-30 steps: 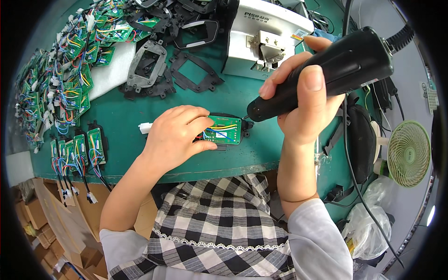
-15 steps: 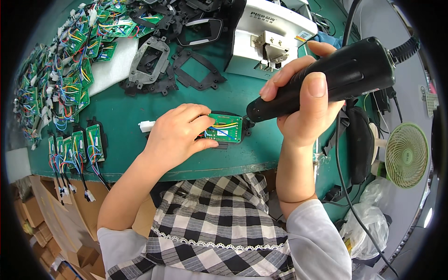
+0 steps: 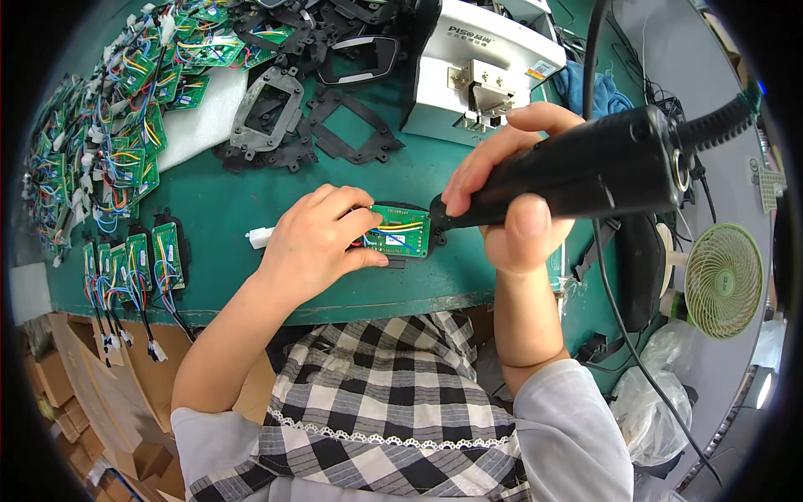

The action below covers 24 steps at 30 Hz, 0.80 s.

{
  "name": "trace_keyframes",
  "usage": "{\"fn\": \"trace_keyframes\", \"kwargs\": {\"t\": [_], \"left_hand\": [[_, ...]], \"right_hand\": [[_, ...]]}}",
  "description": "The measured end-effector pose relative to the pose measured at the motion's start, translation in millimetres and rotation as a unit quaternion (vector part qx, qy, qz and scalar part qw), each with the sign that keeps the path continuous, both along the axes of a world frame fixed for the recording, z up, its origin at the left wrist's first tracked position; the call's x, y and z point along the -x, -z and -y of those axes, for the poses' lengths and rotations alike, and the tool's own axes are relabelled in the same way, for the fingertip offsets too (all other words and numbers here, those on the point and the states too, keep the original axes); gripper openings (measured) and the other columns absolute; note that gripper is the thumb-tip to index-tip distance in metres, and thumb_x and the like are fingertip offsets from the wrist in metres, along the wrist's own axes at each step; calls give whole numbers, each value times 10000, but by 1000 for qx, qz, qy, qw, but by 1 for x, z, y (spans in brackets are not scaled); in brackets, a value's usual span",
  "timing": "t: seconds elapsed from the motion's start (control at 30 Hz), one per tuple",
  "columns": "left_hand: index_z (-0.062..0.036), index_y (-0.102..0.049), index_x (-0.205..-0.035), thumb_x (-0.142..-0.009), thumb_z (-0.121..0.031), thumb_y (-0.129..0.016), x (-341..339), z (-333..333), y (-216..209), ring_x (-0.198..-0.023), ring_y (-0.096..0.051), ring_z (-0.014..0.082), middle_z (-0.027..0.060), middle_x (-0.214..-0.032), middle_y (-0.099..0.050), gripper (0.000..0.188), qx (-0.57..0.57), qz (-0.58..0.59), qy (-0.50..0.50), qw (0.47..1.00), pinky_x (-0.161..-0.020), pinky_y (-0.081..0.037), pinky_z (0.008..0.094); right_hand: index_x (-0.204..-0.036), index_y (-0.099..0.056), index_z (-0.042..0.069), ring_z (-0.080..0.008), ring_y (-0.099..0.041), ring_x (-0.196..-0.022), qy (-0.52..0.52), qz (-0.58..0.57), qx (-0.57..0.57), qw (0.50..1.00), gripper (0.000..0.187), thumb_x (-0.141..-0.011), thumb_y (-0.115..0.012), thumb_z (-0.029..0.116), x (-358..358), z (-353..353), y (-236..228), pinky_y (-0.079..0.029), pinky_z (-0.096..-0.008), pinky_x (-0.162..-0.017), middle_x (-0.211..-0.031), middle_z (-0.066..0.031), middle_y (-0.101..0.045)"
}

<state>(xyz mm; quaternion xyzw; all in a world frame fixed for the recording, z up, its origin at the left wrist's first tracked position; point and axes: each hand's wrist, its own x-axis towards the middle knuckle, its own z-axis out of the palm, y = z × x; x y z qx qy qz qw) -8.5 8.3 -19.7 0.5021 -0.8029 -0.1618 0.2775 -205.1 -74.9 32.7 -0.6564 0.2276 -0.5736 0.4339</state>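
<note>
My left hand [image 3: 319,233] grips a green circuit board [image 3: 410,224] with its thumb and fingers. Yellow, blue and red wires cross the board, which sits on a black plastic frame [image 3: 441,240], mostly hidden beneath it. A white connector [image 3: 260,238] sticks out on the far side of that hand's wrist. My right hand [image 3: 529,230] is wrapped round a black electric screwdriver [image 3: 577,171], tilted with its nose down at the board's right edge. The tool's tip is hidden there, so contact cannot be made out.
Several boards with wires [image 3: 167,255] line the table's front left edge, beside a large heap of wired boards [image 3: 125,163]. Black plastic frames [image 3: 355,125] lie at the back, next to a white machine [image 3: 481,71]. A cable [image 3: 615,293] hangs at right, near a green fan [image 3: 723,280].
The screwdriver has tipped flatter, its rear end lower, and its nose has shifted slightly left onto the board's right edge. My left hand and the board have barely moved.
</note>
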Motion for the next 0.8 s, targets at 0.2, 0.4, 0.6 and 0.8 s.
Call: {"fn": "trace_keyframes", "kwargs": {"t": [0.2, 0.4, 0.6, 0.8], "left_hand": [[-71, -632, -1014, -602, -326, -824, 6, -2, -1, -917, -589, 276, 66, -1022, -623, 520, 5, 20, -36, 999, -817, -468, 385], [-55, -574, -1063, -564, -409, -847, 12, 5, -5, -999, -538, 296, 80, -1004, -580, 670, 0, 65, -118, 991, -911, -376, 409], [-63, -588, -974, -555, -428, -849, 10, 6, 1, -964, -526, 287, 73, -953, -570, 614, -12, 63, -126, 990, -881, -377, 408], [-59, -600, -942, -563, -419, -848, 12, 8, 3, -951, -530, 282, 66, -939, -575, 579, 14, 49, -129, 990, -868, -382, 402]], "right_hand": [[-1217, -370, -23, -230, -563, -488, 120, 44, 63, 990, 654, -909, -516, 534, 15, 41, -36, -504, -360, -477, -682, -140, -574], [-1133, -408, -87, -251, -584, -462, 133, 81, 137, 978, 594, -882, -611, 411, 12, 75, -65, -523, -368, -456, -641, -170, -586], [-1067, -461, -106, -230, -574, -440, 158, 61, 143, 975, 529, -892, -614, 369, -1, 72, -60, -511, -335, -442, -605, -165, -573], [-1100, -442, -102, -230, -569, -436, 158, 53, 157, 973, 532, -890, -622, 353, -3, 72, -58, -507, -336, -443, -617, -165, -578]]}}
